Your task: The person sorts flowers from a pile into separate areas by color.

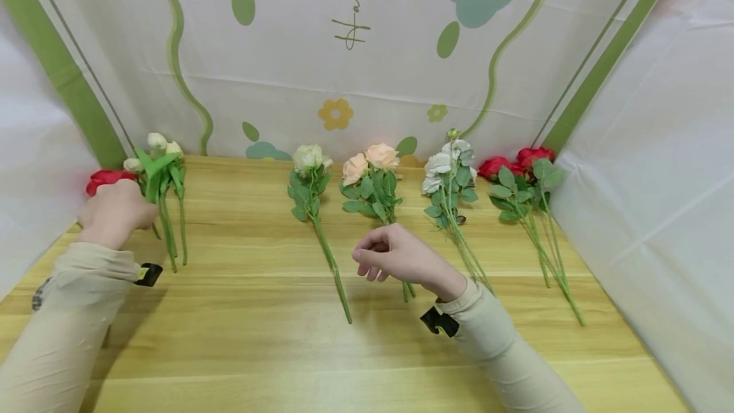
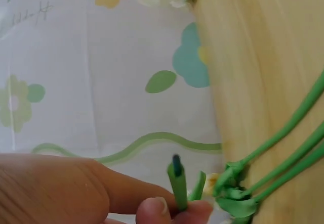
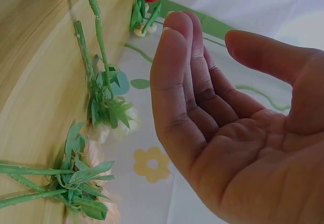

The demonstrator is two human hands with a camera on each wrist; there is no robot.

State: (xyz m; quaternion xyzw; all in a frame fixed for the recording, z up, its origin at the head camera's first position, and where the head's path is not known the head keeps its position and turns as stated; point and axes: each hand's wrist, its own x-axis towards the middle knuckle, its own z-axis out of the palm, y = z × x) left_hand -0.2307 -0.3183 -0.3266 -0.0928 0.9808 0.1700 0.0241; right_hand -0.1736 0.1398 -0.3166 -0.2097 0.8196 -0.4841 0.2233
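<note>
My left hand [image 1: 117, 209] is at the far left, beside a red flower [image 1: 106, 178] and white tulips [image 1: 163, 145]. In the left wrist view, its thumb and fingers pinch a green flower stem [image 2: 178, 188] with a dark tip; which bloom it belongs to is hidden. My right hand [image 1: 404, 257] hovers over the stems of the peach roses [image 1: 373, 164], fingers loosely curled. The right wrist view shows nothing in that palm [image 3: 243, 148]. Left of it lies a single cream flower [image 1: 309, 161] with a long stem.
White flowers [image 1: 447, 167] and red roses [image 1: 518, 164] lie farther right along the back of the wooden table [image 1: 246, 336]. A printed cloth [image 1: 287, 37] hangs behind, with white cloth sides [image 1: 659, 177] at either end.
</note>
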